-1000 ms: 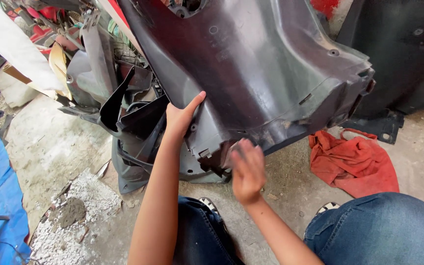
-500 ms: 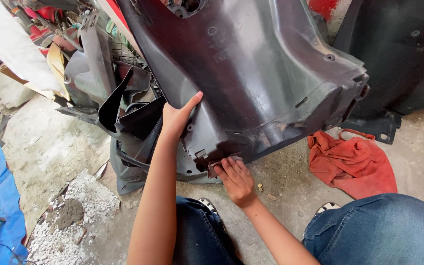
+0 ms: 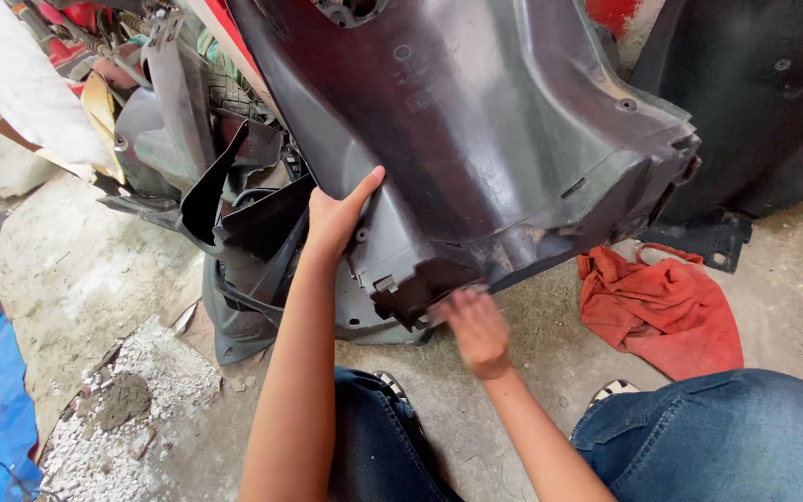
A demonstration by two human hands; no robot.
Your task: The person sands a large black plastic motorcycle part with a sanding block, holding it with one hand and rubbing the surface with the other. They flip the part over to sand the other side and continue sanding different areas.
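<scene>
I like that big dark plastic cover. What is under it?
Under the plastic cover lie more dark plastic pieces, concrete floor and part of a red rag. Whatever sits directly behind it is hidden.
</scene>
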